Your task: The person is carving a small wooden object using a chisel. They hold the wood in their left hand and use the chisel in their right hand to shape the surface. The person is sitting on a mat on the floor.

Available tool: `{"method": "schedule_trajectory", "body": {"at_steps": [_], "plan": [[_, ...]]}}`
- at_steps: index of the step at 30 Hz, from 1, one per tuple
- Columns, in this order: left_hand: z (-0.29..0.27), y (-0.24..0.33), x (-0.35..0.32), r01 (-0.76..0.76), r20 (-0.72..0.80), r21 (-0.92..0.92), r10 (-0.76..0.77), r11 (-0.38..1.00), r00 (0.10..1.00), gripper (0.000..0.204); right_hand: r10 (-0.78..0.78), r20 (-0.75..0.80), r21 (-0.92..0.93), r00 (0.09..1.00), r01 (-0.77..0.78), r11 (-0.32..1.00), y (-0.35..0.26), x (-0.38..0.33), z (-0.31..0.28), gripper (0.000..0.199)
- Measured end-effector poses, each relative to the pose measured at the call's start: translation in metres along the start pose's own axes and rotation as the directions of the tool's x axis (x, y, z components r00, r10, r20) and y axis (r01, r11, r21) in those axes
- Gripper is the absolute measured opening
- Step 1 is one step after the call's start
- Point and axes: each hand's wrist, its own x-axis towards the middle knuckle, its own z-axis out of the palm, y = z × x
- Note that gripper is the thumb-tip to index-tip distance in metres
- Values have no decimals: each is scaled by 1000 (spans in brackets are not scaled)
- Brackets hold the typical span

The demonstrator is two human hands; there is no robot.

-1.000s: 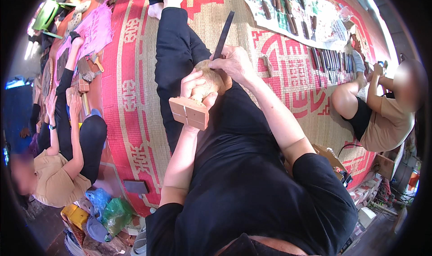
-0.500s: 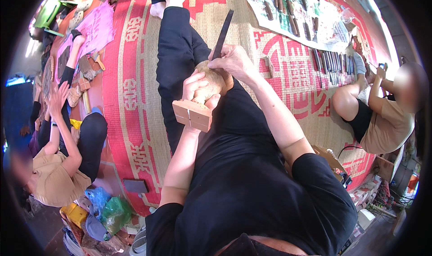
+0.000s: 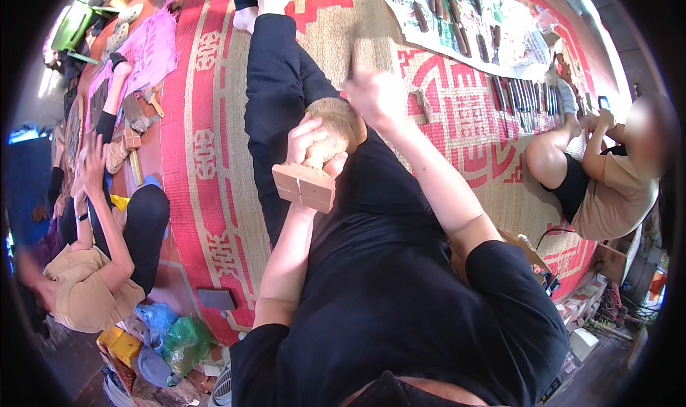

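A pale wooden carving (image 3: 336,121) with a rounded top and a square block base (image 3: 304,186) rests on my lap. My left hand (image 3: 311,148) is wrapped around its middle, holding it tilted. Just right of the rounded top, my right hand (image 3: 375,96) is blurred with motion and grips a dark chisel (image 3: 352,57), whose blade points up and away. I sit on a woven mat (image 3: 214,150) in black clothes, one leg stretched toward the top of the view.
Several carving tools (image 3: 514,92) lie in rows on a sheet at the upper right. One person (image 3: 607,178) sits at the right, another person (image 3: 93,250) at the left beside wooden pieces. Plastic bags (image 3: 171,335) lie at the lower left.
My right hand has lifted slightly off the carving and turned blurry, and the chisel now shows shorter. The person at the left has raised a hand.
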Motion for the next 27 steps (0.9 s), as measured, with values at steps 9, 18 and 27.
{"method": "schedule_trajectory", "body": {"at_steps": [9, 18, 27], "plan": [[5, 11, 2, -297, 124, 164, 279, 941, 952, 40, 434, 218, 816, 874, -407, 410, 69, -5, -19, 10], [12, 1, 3, -332, 219, 186, 290, 925, 932, 48, 560, 319, 784, 764, -545, 297, 108, -32, -3, 9], [6, -4, 7, -178, 176, 148, 151, 973, 973, 50, 597, 335, 751, 729, -589, 298, 114, -26, 7, 10]]}}
